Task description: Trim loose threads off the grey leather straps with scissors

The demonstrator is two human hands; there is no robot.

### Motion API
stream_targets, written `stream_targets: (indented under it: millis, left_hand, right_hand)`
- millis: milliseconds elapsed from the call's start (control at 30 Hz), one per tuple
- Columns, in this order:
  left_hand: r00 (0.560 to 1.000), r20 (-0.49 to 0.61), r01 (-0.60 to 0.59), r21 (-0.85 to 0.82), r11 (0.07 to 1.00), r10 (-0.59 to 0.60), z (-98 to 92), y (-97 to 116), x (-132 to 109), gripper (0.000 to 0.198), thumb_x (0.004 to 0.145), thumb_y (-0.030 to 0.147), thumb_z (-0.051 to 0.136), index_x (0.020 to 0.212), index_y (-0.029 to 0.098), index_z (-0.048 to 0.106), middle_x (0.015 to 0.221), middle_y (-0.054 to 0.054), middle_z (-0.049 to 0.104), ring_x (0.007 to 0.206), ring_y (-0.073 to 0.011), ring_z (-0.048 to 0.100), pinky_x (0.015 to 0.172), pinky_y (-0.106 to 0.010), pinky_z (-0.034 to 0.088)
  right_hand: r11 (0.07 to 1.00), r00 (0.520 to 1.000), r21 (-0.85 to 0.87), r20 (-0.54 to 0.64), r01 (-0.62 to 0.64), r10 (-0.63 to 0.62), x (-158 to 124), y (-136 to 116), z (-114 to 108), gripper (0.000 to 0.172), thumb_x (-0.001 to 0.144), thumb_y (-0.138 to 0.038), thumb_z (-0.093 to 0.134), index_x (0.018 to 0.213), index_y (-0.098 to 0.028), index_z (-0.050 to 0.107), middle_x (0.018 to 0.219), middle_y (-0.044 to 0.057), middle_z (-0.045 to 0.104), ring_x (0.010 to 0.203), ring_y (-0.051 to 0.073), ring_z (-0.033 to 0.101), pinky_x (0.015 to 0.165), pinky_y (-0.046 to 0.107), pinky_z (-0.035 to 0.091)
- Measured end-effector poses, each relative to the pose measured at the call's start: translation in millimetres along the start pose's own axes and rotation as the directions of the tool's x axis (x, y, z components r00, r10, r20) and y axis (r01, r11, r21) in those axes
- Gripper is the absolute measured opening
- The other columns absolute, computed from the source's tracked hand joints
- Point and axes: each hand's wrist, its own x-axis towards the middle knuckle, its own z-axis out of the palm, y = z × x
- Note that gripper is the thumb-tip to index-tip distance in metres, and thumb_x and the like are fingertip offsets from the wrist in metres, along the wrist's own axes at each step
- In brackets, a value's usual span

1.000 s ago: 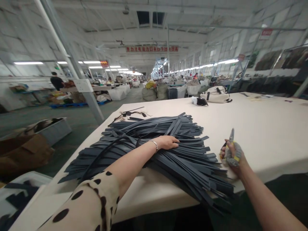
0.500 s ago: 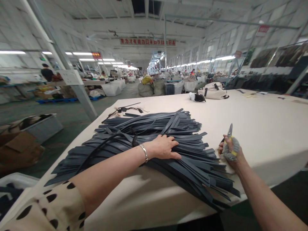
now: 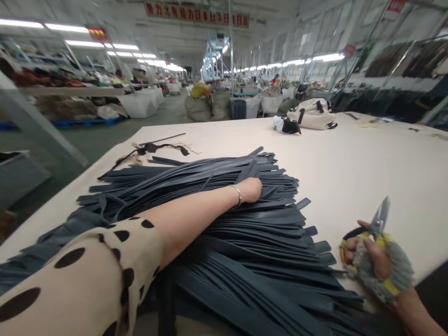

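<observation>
Left grip point(image 3: 251, 190) shifted forward, dark strips point(image 3: 259, 226) underneath

The left grip point(image 3: 250, 190) lies on dark strips point(image 3: 245, 235), the right grip point(image 3: 373, 259) holding scissors point(image 3: 381, 215) beside them

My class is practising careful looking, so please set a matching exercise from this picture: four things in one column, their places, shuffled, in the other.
Things
1. scissors
2. bracelet
3. dark strips
4. cream bag

Places
A. around the left arm
B. near the far edge of the table
C. held in the right hand
D. piled below the left hand

Pairs: 1-C, 2-A, 3-D, 4-B
</observation>
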Motion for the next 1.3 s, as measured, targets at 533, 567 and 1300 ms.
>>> stream_targets:
  millis: [533, 567, 1300]
  left_hand:
    - [0.993, -0.039, 0.103, -0.151, 0.983, -0.11, 19.6, -3, 7, 0.03, 0.073, 0.016, 0.059, 0.101, 0.012, 0.069, 0.106, -0.017, 0.068, 0.101, -0.0302, 0.063, 0.085, -0.036, 0.053]
    - [0.992, -0.038, 0.112, -0.159, 0.981, -0.12, 19.1, -2, 7, 0.028, 0.074, 0.017, 0.06, 0.099, 0.012, 0.07, 0.105, -0.017, 0.068, 0.101, -0.0296, 0.063, 0.085, -0.035, 0.052]
    - [0.947, -0.229, -0.11, -0.892, 0.438, -0.227, -2.5, 18, -68, 0.018, 0.072, 0.03, 0.063, 0.069, 0.012, 0.063, 0.058, 0.005, 0.048, 0.056, -0.0066, 0.035, 0.059, -0.024, 0.028]
  right_hand:
    - [0.993, 0.994, -0.056, 0.041, 0.1, -0.098, -11, -2, 5, 0.062, 0.063, -0.047, 0.078, 0.117, -0.035, 0.048, 0.059, -0.004, 0.054, 0.042, 0.015, 0.047, 0.032, 0.024, 0.041]
    - [0.993, 0.993, -0.055, 0.053, 0.106, -0.103, -10, 1, 2, 0.062, 0.065, -0.046, 0.076, 0.119, -0.036, 0.047, 0.059, -0.004, 0.054, 0.042, 0.015, 0.047, 0.032, 0.023, 0.041]
    - [0.94, 0.48, -0.006, 0.859, -0.341, 0.18, -31, -32, 49, 0.046, 0.094, -0.049, 0.041, 0.134, -0.028, 0.043, 0.095, 0.008, 0.058, 0.068, 0.016, 0.055, 0.06, 0.03, 0.047]
